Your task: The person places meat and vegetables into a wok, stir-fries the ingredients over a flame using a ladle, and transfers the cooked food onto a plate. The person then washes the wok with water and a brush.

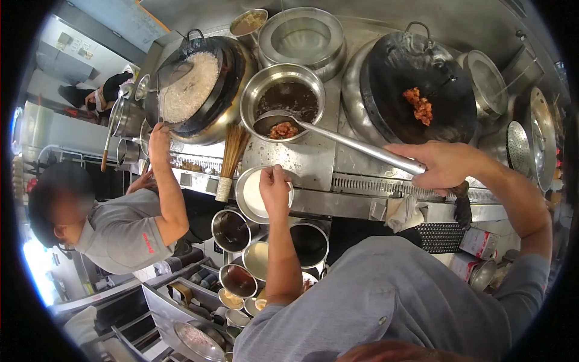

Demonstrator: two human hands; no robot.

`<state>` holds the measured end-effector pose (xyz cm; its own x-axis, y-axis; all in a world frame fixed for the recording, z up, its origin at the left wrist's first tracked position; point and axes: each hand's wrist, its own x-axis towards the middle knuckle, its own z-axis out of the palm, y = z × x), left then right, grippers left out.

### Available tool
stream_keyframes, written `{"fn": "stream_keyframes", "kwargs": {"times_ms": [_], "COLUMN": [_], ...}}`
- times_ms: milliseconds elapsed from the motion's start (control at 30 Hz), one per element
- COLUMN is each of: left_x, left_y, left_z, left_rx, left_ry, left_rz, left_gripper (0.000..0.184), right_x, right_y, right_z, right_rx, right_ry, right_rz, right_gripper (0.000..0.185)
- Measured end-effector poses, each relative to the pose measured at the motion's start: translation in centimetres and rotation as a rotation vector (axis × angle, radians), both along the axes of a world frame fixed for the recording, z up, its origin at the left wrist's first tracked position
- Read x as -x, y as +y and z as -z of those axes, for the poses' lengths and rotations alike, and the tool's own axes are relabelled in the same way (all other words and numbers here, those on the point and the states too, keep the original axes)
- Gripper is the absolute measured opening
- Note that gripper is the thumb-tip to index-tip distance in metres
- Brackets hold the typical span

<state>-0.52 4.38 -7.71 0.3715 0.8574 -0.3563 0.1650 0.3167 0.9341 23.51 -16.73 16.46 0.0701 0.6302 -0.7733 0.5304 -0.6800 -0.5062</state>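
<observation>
Head view: a steel counter (306, 160) carries, at right, a black wok (386, 90); left of it, a steel pot (248, 99) of dark liquid (274, 98); nearer, a bowl (240, 198) of white liquid (252, 190). The left hand (275, 186) curls over the bowl, its grip unclear; the right hand (437, 164) clasps a ladle (362, 147) reaching into the pot. Fried chunks (418, 107) lie in wok and ladle.

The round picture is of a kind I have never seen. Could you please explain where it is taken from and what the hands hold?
There is no machine: a camera worn on a person's head looks forward and down. The right hand holds a long ladle with browned food in it, over a metal pot of dark liquid. The left hand is at a bowl of something white; whether it grips, I cannot tell. On the counter, the right wok has more browned pieces. The person at left is another worker.
</observation>
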Motion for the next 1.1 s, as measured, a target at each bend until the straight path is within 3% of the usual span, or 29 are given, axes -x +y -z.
{"fn": "stream_keyframes", "kwargs": {"times_ms": [367,467,533,567,633,667,733,900,1000,1100], "left_x": [0.9,1.0,1.2,1.2,1.2,1.2,1.3,1.7,1.1,0.0], "left_y": [-0.9,-1.0,-1.1,-1.2,-1.4,-1.6,-2.3,-4.9,-6.7,-8.0], "left_z": [-0.9,-1.2,-1.1,-1.0,-1.0,-1.2,-1.8,-2.2,-1.7,-1.3], "left_rx": [0.008,-0.003,-0.019,-0.024,-0.027,-0.031,-0.019,-0.135,-0.032,0.000], "left_ry": [-0.036,-0.007,-0.009,-0.006,0.006,0.009,0.009,0.158,0.075,0.047], "left_rz": [-0.032,-0.029,-0.010,-0.010,0.010,0.009,-0.003,0.040,0.065,0.140], "left_gripper": [0.022,0.022,0.022,0.022,0.022,0.022,0.021,0.021,0.018,0.017], "right_x": [0.1,-0.1,-0.1,-0.2,-0.2,0.1,1.2,1.7,0.9,0.2], "right_y": [-0.5,-0.6,-0.6,-0.7,-1.2,-1.4,-2.1,-7.4,-12.3,-16.8], "right_z": [0.1,1.0,2.3,3.3,5.6,6.0,6.8,8.2,7.9,5.6], "right_rx": [-0.086,-0.138,-0.184,-0.188,-0.168,-0.170,-0.206,-0.417,-0.613,-0.697], "right_ry": [0.037,0.156,0.560,0.564,0.877,0.882,1.098,1.381,1.313,0.983], "right_rz": [0.026,0.106,0.292,0.292,0.641,0.639,0.880,1.048,1.026,1.163], "right_gripper": [0.077,0.077,0.077,0.077,0.074,0.074,0.070,0.068,0.068,0.073]}}
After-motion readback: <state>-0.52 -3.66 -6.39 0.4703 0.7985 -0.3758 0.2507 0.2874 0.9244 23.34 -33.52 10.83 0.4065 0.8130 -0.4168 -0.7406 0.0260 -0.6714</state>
